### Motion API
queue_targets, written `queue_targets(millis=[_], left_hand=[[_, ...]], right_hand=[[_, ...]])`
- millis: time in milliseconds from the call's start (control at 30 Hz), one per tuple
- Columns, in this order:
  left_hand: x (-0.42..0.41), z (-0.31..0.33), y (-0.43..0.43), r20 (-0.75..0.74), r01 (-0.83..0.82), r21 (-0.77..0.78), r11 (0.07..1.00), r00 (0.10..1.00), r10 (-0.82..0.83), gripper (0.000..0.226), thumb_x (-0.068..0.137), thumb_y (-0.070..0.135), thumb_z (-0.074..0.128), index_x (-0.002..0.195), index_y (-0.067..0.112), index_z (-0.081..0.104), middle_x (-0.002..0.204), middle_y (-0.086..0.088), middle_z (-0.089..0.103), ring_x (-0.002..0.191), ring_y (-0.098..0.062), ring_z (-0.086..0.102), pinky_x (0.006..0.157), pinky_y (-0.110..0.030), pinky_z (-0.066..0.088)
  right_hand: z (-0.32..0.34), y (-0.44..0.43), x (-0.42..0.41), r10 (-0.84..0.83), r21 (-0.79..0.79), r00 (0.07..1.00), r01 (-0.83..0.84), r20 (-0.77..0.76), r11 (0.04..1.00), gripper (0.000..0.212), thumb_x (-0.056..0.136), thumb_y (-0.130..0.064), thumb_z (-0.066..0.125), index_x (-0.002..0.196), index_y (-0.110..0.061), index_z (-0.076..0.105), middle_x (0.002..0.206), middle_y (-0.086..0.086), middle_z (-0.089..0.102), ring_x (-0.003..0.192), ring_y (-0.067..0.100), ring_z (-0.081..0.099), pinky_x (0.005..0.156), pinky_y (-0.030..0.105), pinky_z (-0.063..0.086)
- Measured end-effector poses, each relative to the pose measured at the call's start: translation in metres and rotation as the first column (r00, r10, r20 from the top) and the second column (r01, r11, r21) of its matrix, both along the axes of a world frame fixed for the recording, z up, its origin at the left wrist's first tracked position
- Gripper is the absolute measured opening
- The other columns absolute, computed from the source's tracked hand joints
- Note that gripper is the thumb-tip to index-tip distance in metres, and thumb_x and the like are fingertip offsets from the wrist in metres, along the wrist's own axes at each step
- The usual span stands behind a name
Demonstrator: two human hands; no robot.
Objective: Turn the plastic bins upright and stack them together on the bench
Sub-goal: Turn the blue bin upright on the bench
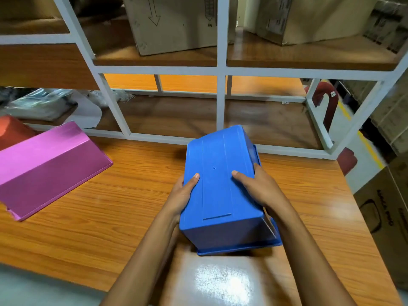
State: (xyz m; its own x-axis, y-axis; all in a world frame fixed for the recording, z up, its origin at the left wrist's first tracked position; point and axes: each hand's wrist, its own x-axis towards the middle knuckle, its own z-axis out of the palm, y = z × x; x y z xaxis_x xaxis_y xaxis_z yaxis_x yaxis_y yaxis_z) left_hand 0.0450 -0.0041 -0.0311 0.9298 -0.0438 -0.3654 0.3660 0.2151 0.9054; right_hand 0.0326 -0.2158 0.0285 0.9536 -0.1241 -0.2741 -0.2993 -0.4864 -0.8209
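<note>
A blue plastic bin (217, 186) is upside down at the middle of the wooden bench (110, 217), its flat bottom facing up and its near edge tilted off the surface. My left hand (184, 193) grips its left side, thumb on the bottom. My right hand (254, 186) grips its right side the same way. A magenta bin (47, 166) lies overturned at the left of the bench. Behind it, at the far left edge, part of a red bin (12, 131) shows.
A white metal shelf frame (220, 102) rises along the bench's far edge, with cardboard boxes (174, 23) on its upper wooden shelves. Plastic-wrapped items (42, 102) sit on the low shelf at left. More cardboard boxes (386, 208) stand beyond the bench's right edge.
</note>
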Motion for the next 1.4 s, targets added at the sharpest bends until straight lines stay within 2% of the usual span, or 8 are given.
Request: queue_targets(millis=[233,367,467,633,800,1000,1233,1400], left_hand=[[-0.003,-0.017,0.031,-0.118,-0.005,-0.293,0.956,0.993,-0.031,0.041,0.097,0.037,0.057,0.133,0.017,0.060,0.129,-0.015,0.066,0.111,-0.031,0.067,0.094,-0.047,0.055],[0.001,-0.022,0.054,-0.067,-0.039,-0.169,0.985,0.997,0.028,0.037,0.095,0.027,0.061,0.128,0.009,0.061,0.117,-0.013,0.071,0.099,-0.025,0.068,0.082,-0.035,0.059],[0.013,-0.007,0.066,0.057,-0.204,0.159,0.966,0.979,0.198,0.041,0.094,0.017,0.063,0.133,0.010,0.053,0.119,-0.007,0.066,0.107,-0.019,0.062,0.083,-0.028,0.052],[0.023,0.059,0.066,0.332,-0.257,0.220,0.941,0.927,0.176,0.037,0.096,0.026,0.060,0.132,0.018,0.054,0.115,0.012,0.060,0.105,0.001,0.057,0.094,-0.030,0.048],[0.025,0.085,0.064,0.288,-0.062,0.139,0.988,0.958,0.020,0.038,0.098,0.037,0.056,0.133,0.024,0.049,0.119,0.015,0.060,0.091,0.009,0.065,0.066,-0.014,0.053],[0.027,0.072,0.075,0.276,-0.044,0.161,0.986,0.961,-0.002,0.057,0.091,0.011,0.068,0.140,0.021,0.042,0.124,0.010,0.059,0.117,-0.014,0.061,0.098,-0.040,0.054],[0.033,0.043,0.115,0.199,0.047,0.059,0.997,0.978,-0.058,0.064,0.090,0.017,0.070,0.144,0.035,0.040,0.141,0.000,0.054,0.122,-0.020,0.061,0.100,-0.043,0.052],[0.040,0.057,0.128,0.525,-0.175,0.633,0.754,0.812,-0.253,0.038,0.092,0.014,0.066,0.129,0.023,0.062,0.145,0.016,0.038,0.139,0.001,0.032,0.106,-0.005,0.025]], right_hand=[[0.049,0.024,-0.013,0.195,-0.553,0.967,-0.075,0.163,0.830,0.050,0.099,-0.057,0.032,0.133,-0.029,0.055,0.128,0.008,0.061,0.120,0.036,0.055,0.096,0.047,0.046],[0.051,0.034,-0.010,0.276,-0.652,0.957,-0.157,0.084,0.742,0.053,0.096,-0.065,0.032,0.144,-0.045,0.040,0.147,0.003,0.040,0.136,0.030,0.034,0.106,0.054,0.034],[0.043,0.042,-0.003,0.267,-0.545,0.964,-0.222,0.003,0.808,0.078,0.084,-0.081,0.031,0.153,-0.044,0.023,0.166,0.002,0.006,0.151,0.031,0.010,0.117,0.059,0.022],[0.037,0.068,0.006,0.183,-0.386,0.980,-0.143,0.071,0.911,0.108,0.076,-0.084,0.046,0.159,-0.026,0.007,0.168,-0.005,0.004,0.145,0.027,0.036,0.109,0.045,0.041],[0.031,0.087,0.015,0.073,-0.264,0.985,-0.029,0.158,0.964,0.070,0.088,-0.051,0.064,0.142,-0.015,0.037,0.139,0.001,0.058,0.121,0.027,0.059,0.090,0.040,0.051],[0.031,0.103,0.020,-0.023,0.149,0.977,-0.009,0.212,0.989,0.031,0.094,-0.011,0.061,0.122,-0.024,0.064,0.114,-0.008,0.075,0.100,0.011,0.072,0.089,0.041,0.059],[0.025,0.151,0.020,-0.029,-0.061,0.968,0.046,0.250,0.997,0.038,0.097,-0.014,0.057,0.135,-0.016,0.052,0.125,-0.003,0.067,0.113,0.019,0.064,0.084,0.028,0.049],[0.032,0.169,0.029,-0.007,-0.226,0.980,0.053,0.201,0.973,0.050,0.096,-0.021,0.055,0.143,-0.012,0.045,0.130,0.006,0.065,0.119,0.030,0.060,0.094,0.038,0.051]])
